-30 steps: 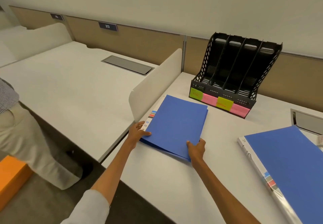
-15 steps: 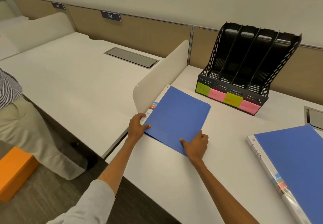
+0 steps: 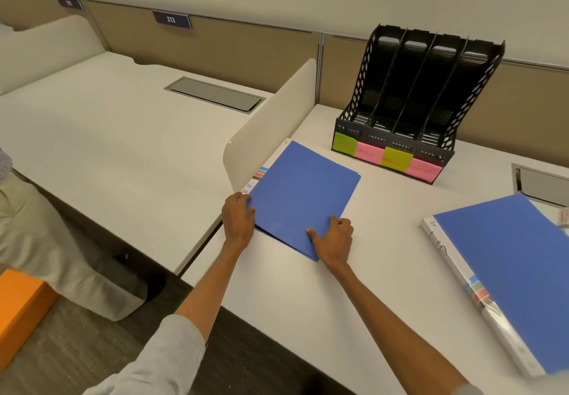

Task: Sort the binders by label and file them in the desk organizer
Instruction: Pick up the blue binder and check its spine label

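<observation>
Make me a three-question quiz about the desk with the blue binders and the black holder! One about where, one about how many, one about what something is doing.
1. Where is the desk organizer?
A. Behind the binder being held
B. On the floor
C. On the orange box

2. How many sticky labels are on its front?
A. Two
B. Four
C. Six

3. What state are its slots in?
A. Full
B. Empty
C. Covered

Answers: 1 A, it stands beyond the near binder that the left hand and right hand touch. 2 B, green, pink, green, pink. 3 B, no binder stands in any slot.
</observation>
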A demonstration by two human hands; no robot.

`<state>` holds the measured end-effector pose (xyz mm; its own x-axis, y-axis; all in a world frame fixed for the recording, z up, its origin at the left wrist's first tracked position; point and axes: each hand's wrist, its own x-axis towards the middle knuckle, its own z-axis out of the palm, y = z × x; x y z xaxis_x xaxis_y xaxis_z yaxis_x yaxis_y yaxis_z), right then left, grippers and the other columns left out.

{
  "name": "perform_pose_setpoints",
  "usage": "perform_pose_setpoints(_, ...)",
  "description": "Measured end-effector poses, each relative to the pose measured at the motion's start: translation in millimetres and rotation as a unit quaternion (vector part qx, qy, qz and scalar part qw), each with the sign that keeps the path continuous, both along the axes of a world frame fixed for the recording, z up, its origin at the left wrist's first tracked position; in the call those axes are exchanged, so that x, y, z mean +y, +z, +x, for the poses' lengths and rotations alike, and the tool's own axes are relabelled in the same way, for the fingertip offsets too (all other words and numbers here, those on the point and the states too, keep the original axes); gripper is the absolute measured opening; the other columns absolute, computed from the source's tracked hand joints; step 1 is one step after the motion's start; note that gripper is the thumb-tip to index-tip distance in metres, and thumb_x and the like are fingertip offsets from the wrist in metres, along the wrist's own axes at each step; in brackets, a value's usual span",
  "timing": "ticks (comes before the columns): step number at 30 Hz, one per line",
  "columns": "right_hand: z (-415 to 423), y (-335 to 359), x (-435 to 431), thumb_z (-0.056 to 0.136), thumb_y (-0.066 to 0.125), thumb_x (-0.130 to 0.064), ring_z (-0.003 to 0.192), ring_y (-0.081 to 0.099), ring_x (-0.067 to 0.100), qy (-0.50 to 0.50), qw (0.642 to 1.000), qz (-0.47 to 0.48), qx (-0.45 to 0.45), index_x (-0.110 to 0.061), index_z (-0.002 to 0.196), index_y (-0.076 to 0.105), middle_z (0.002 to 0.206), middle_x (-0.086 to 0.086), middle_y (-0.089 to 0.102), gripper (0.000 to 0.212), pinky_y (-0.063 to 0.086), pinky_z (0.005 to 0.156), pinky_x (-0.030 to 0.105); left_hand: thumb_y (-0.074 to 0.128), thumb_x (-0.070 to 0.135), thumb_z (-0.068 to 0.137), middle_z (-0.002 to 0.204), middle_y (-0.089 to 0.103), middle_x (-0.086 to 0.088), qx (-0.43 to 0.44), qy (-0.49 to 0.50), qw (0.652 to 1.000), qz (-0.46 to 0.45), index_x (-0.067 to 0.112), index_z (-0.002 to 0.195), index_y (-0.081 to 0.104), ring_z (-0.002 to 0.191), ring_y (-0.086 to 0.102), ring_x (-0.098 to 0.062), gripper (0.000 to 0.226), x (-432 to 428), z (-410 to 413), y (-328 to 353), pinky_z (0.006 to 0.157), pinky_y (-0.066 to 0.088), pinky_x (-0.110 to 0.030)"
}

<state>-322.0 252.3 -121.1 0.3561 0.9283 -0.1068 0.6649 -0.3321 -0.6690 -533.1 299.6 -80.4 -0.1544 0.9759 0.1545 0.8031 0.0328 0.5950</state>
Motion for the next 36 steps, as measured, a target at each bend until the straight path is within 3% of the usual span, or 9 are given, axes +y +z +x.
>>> perform_pose_setpoints(5, 16, 8, -10, 0.088, 0.067, -0.037, 0.13, 0.038, 0.026, 0.007, 0.997, 0.052, 0.048, -0.01, 0.138, 0.046, 0.138, 0.011, 0.04, 0.06, 0.04, 0.104, 0.036, 0.057, 0.014, 0.095, 0.134, 0.054, -0.012, 0.034, -0.018, 0.999, 0.008, 0.006, 0.128, 0.056, 0.126, 0.046, -0.029, 0.034, -10, 17, -3, 0.108, 0.033, -0.043)
perform_pose_setpoints(11, 59, 27, -27, 0.089, 0.067, -0.036, 0.131, 0.041, 0.024, -0.03, 0.997, 0.072, 0.03, -0.015, 0.132, 0.051, 0.139, 0.009, 0.042, 0.05, 0.041, 0.105, 0.04, 0.051, 0.016, 0.098, 0.133, 0.055, -0.007, 0.02, -0.065, 0.997, 0.021, 0.011, 0.125, 0.058, 0.128, 0.045, -0.024, 0.028, -17, 76, 7, 0.107, 0.031, -0.04)
perform_pose_setpoints(19, 145, 49, -71, 0.09, 0.065, -0.036, 0.131, 0.041, 0.024, -0.075, 0.993, 0.092, 0.012, -0.013, 0.131, 0.053, 0.138, 0.009, 0.045, 0.048, 0.035, 0.107, 0.039, 0.05, 0.017, 0.099, 0.132, 0.057, -0.006, -0.027, -0.144, 0.989, 0.025, 0.009, 0.124, 0.059, 0.125, 0.047, -0.025, 0.028, -39, 171, 21, 0.102, 0.037, -0.04)
perform_pose_setpoints(24, 199, 64, -101, 0.091, 0.063, -0.034, 0.126, 0.043, 0.025, -0.117, 0.988, 0.103, -0.009, -0.013, 0.134, 0.049, 0.135, 0.008, 0.046, 0.05, 0.039, 0.102, 0.041, 0.044, -0.001, 0.094, 0.129, 0.058, -0.009, -0.021, -0.167, 0.986, -0.007, 0.01, 0.127, 0.056, 0.118, 0.052, -0.026, 0.036, -68, 226, 24, 0.097, 0.044, -0.04)
perform_pose_setpoints(36, 334, 81, -173, 0.09, 0.062, -0.04, 0.132, 0.037, 0.029, -0.148, 0.987, 0.029, -0.062, -0.013, 0.139, 0.04, 0.141, 0.011, 0.04, 0.06, 0.036, 0.103, 0.046, 0.042, -0.005, 0.093, 0.136, 0.053, -0.007, -0.028, -0.233, 0.97, -0.057, 0.01, 0.136, 0.046, 0.124, 0.051, -0.024, 0.046, -147, 345, 21, 0.1, 0.041, -0.035)
